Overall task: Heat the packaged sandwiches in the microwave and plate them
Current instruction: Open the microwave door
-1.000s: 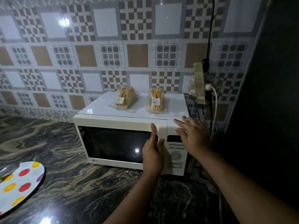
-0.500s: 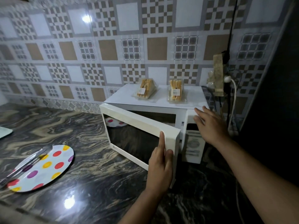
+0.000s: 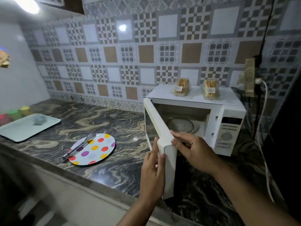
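The white microwave [image 3: 231, 110] stands on the counter with its door [image 3: 170, 170] swung wide open toward me. A glass turntable [image 3: 180, 125] shows inside the cavity, with nothing on it. Two packaged sandwiches sit on the microwave's top, one on the left [image 3: 180, 86] and one on the right [image 3: 211, 90]. My left hand [image 3: 152, 173] holds the door's free edge from the outer side. My right hand [image 3: 193, 149] pinches the top corner of that edge from the inner side. A polka-dot plate [image 3: 99, 152] lies on the counter to the left.
Metal tongs [image 3: 78, 146] rest across the plate's left rim. A pale tray [image 3: 19, 129] and coloured cups [image 3: 16, 113] stand at the far left. A white cable [image 3: 265, 115] hangs from a wall socket right of the microwave. A dark surface fills the right edge.
The microwave door went from closed to wide open, pulled by my left hand. My right hand left the control panel and came onto the door's edge. The view shifted left.
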